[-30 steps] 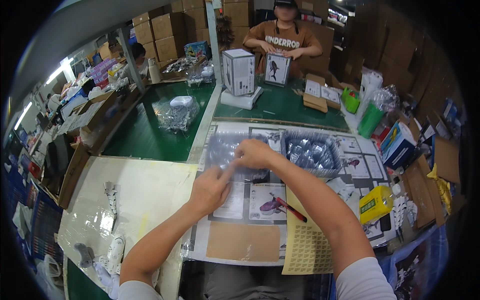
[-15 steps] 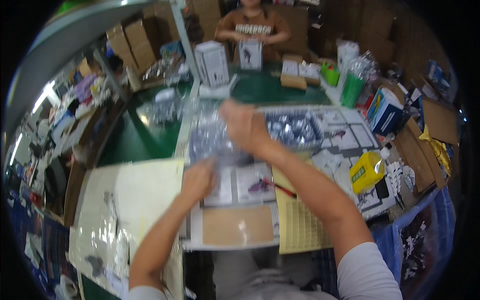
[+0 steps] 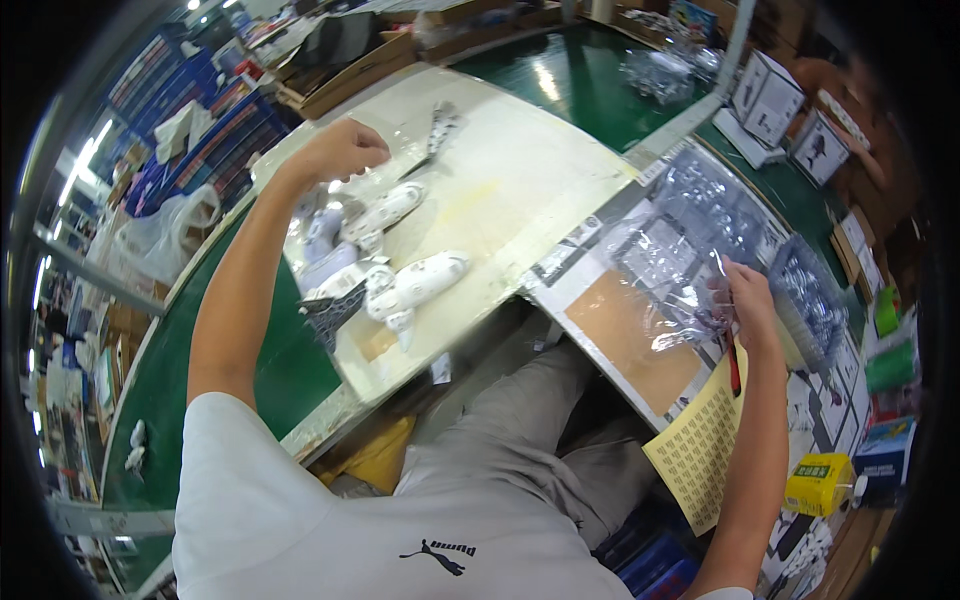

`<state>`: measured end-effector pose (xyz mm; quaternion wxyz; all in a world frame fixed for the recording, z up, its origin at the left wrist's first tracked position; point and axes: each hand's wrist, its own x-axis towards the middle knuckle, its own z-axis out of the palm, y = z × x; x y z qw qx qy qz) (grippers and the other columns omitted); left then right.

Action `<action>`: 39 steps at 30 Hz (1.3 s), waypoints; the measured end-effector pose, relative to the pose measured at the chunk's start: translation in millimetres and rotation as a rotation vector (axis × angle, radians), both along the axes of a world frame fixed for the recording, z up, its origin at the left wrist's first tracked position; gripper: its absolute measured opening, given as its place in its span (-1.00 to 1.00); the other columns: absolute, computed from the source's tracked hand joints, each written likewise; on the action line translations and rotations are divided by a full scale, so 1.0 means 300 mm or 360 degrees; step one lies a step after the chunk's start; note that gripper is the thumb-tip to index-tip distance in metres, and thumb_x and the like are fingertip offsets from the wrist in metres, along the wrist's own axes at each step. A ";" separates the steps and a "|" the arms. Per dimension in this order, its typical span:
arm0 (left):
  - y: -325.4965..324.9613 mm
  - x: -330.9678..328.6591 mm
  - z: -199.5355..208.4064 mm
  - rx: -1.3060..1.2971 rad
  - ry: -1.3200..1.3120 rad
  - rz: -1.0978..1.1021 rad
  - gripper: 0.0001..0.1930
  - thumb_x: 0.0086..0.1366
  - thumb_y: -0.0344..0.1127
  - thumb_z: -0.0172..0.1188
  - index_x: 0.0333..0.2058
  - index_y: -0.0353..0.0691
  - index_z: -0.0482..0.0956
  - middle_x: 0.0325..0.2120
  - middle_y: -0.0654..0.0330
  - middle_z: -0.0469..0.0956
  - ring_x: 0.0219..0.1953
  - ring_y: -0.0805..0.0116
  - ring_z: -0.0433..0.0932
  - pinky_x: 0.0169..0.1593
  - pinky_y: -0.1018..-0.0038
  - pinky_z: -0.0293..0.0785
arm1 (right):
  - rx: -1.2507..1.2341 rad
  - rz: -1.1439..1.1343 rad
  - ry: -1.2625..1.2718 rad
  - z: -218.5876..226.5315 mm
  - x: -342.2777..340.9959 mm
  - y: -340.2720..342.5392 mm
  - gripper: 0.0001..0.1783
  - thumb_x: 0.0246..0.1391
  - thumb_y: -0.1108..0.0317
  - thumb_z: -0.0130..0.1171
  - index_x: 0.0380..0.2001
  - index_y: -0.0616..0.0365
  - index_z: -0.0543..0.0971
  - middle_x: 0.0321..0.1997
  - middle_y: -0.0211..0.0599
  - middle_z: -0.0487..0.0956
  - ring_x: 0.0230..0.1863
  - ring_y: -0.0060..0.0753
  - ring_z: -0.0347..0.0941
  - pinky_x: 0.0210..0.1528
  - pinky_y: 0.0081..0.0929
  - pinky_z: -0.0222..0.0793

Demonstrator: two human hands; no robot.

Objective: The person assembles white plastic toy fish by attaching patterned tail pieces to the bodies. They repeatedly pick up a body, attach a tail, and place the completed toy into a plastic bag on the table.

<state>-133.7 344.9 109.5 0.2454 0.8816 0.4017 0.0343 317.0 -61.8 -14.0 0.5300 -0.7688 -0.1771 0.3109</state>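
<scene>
On the cream sheet (image 3: 500, 190) over the green table (image 3: 600, 95), the left hand (image 3: 345, 150) is curled shut above a row of white toy planes (image 3: 415, 285), its fingers pinched on something too small to make out. Off to the right, the right hand (image 3: 745, 300) has its fingers closed on a clear plastic bag (image 3: 665, 270) lying over printed paper and a brown card (image 3: 635, 340). A yellow sticker sheet (image 3: 700, 445) sits just below that wrist.
</scene>
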 end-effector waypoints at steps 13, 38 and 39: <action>0.115 0.034 -0.251 0.0037 0.0863 -0.0362 -0.34 -0.03 0.03 0.57 -0.09 -0.42 0.71 -0.24 -0.13 0.74 -0.25 0.01 0.74 -0.17 0.20 0.65 | -0.0145 0.0265 -0.0810 0.181 -0.129 -0.192 -0.68 0.43 0.17 0.19 -0.08 0.23 0.68 -0.30 -0.48 0.61 -0.35 -0.66 0.45 -0.33 -0.60 0.39; -0.071 -0.476 -0.113 -0.1189 -0.2199 0.0791 -0.52 0.62 0.05 -0.02 0.21 -0.22 0.49 -0.04 0.02 0.69 -0.15 0.18 0.74 -0.04 0.24 0.74 | 0.0083 0.0958 -0.0690 0.005 -0.564 1.605 -0.28 0.31 0.05 0.20 0.41 0.18 0.35 0.11 0.15 0.66 -0.07 0.03 0.71 -0.21 -0.15 0.70; -0.118 -0.530 -0.092 -0.1317 -0.2122 0.0740 -0.40 0.59 0.22 -0.09 0.25 -0.18 0.45 -0.03 -0.04 0.68 -0.17 0.10 0.76 -0.13 0.12 0.77 | 0.0068 0.0915 -0.0724 -0.024 -0.582 1.672 -0.27 0.30 0.01 0.21 0.39 0.20 0.39 0.12 0.17 0.66 0.02 0.08 0.67 -0.07 -0.13 0.67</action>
